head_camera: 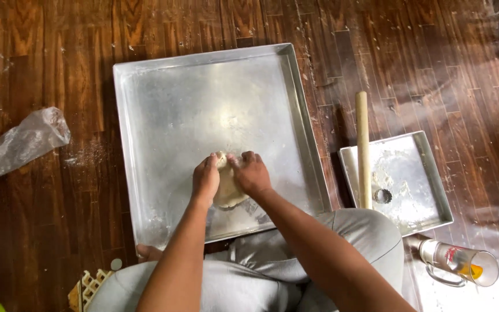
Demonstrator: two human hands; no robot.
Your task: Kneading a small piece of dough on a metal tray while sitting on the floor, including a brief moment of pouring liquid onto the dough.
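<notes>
Way over on the left, a crumpled clear plastic bag (25, 141) is left lying on the wooden floor (41, 219), with a dusting of flour scattered next to it, so it's probably been tossed aside out of the way.

In the middle, a big square metal tray (163, 98) is set flat on the floor right in front of crossed legs, likely so it can be leaned over. The lump of pale dough (227, 190) is kept at the near edge of that tray, close to the body. It's pressed from both sides: the left hand (205, 180) and the right hand (250, 173) are laid over it with fingers (244, 158) curled down and held close together, knuckles up. Most of the dough is hidden under the hands, so its full shape can't be made out.

To the right, a wooden rolling pin (363, 144) is propped across a smaller floured tray (428, 167), where a little round cutter (382, 196) is parked. At near right, a glass mug (460, 263) is tipped on its side; the contents are hard to tell.
</notes>
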